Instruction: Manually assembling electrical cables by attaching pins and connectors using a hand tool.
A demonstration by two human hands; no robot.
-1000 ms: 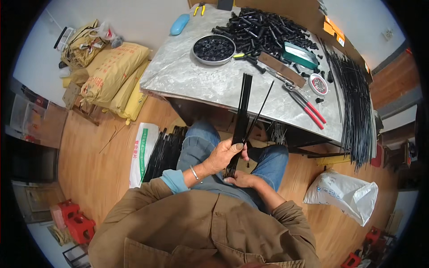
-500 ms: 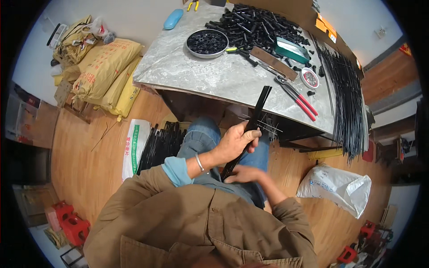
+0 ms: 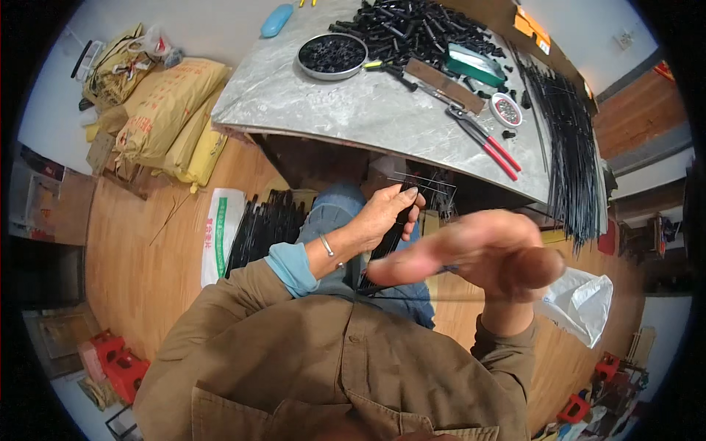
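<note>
My left hand [image 3: 386,214] is closed round a narrow bundle of long black strips [image 3: 387,250], slanting over my lap. Its upper end shows just above my fist; the lower end lies by my jacket hem, partly behind my right hand. My right hand [image 3: 478,253] is raised close to the camera, right of the bundle, and smeared by motion. One of its fingers stretches left across the lower bundle. A thin dark line [image 3: 426,298] runs from the bundle's lower end to below my right hand. Whether these fingers grip it is unclear.
The grey table [image 3: 272,103] ahead holds a round tray [image 3: 332,57] of small black parts, a heap of black tubes [image 3: 412,33], red-handled pliers [image 3: 485,143] and long black rods [image 3: 562,147]. More black rods [image 3: 268,228] lie by my left leg. A white sack [image 3: 585,305] stands right.
My right hand has left the bundle's lower end and swung up and right, toward the camera. My left hand now sits near the bundle's top, and the bundle is lower. The view has shifted slightly.
</note>
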